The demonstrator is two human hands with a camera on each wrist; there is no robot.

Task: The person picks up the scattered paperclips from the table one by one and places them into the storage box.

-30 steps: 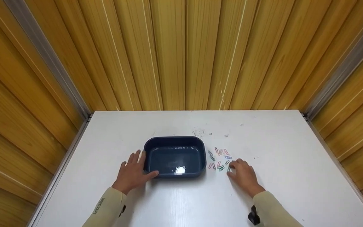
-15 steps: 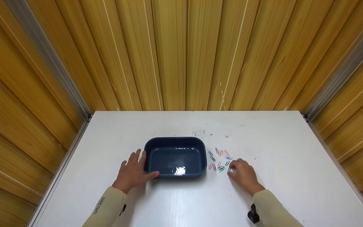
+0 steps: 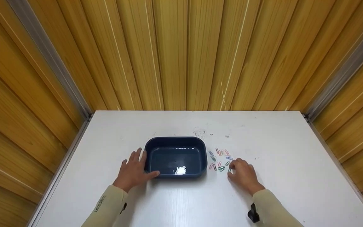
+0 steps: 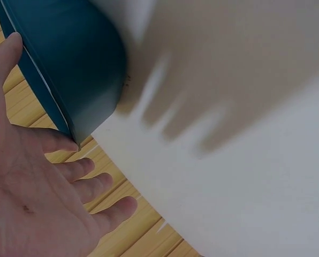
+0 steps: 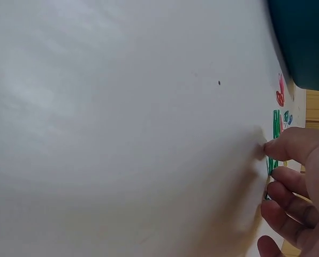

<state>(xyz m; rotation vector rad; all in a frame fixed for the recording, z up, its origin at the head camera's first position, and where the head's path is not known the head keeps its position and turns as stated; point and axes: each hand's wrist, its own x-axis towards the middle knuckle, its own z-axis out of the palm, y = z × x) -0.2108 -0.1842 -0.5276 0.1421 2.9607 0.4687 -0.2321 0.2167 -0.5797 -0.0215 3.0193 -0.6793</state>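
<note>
Item: one green paper clip [image 3: 229, 170], at the surface [image 3: 175, 205] right of the blue dish [image 3: 175, 157]; we see the right hand [image 3: 244, 175] pinching it between thumb and fingertip. We judge it light, springy, slightly slippery, hard to break; best taken across its long sides. Item: loose coloured paper clips [image 3: 221, 169], between dish and right hand. Item: left hand [image 3: 133, 172], fingers spread, touching the dish's rim

dark blue tray [image 3: 165, 159], pink, red, green and blue paper clips [image 3: 221, 169], white tabletop [image 3: 279, 151], yellow wood-grain wall [image 3: 197, 56]
</note>
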